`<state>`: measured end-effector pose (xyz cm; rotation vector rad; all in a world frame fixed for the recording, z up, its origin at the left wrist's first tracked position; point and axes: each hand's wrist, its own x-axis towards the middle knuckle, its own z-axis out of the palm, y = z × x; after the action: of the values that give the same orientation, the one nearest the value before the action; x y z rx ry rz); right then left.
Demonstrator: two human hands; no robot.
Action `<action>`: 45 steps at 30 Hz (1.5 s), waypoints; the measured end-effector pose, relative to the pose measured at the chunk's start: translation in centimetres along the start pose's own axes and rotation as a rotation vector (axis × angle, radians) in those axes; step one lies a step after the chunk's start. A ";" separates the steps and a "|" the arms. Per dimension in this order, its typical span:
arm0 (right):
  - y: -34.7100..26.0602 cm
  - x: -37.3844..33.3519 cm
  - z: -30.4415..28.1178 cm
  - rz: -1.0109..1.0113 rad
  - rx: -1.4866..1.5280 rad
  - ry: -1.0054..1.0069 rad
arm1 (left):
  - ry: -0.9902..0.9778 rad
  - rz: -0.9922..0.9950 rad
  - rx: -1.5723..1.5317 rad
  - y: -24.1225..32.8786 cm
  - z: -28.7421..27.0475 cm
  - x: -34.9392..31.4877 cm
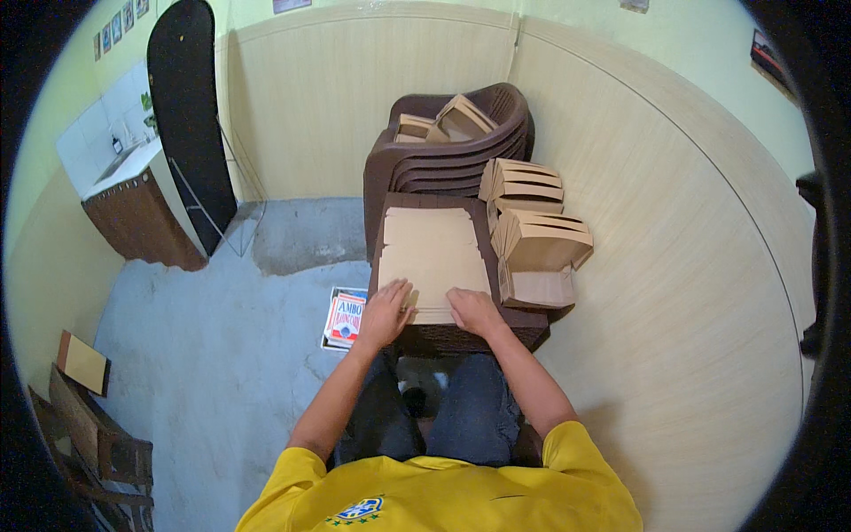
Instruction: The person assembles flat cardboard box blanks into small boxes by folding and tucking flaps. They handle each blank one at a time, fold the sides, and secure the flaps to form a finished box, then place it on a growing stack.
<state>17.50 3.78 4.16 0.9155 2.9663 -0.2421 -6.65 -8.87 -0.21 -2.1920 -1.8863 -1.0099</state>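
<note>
Some flat cardboard on our brown table

Nearest, we wear a yellow shirt and dark trousers. Our left hand lies on the cardboard's near left corner, fingers loose, grasping nothing. Our right hand rests at the near right corner, fingers bent; we cannot tell whether they pinch the edge. Between them and beyond, the cardboard lies flat on the table top. Just left of the table sits 1 red, white and blue box. On the right stand 2 groups of folded cartons. Farther off, stacked chairs carry 2 open cartons.
</note>
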 end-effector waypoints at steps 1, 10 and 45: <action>-0.1 -0.3 0.2 0.026 0.031 0.050 | -0.047 0.002 0.044 -0.3 0.3 0.0; 1.0 -1.5 5.2 0.012 0.215 0.462 | -0.016 -0.030 0.080 -0.6 1.0 -0.5; 0.3 2.5 1.8 0.215 0.133 0.487 | -0.141 -0.241 -0.029 1.2 0.2 5.8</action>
<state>15.62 5.16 2.16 1.4919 3.2662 -0.2406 -5.37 -4.12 3.04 -2.1422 -2.2559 -0.9426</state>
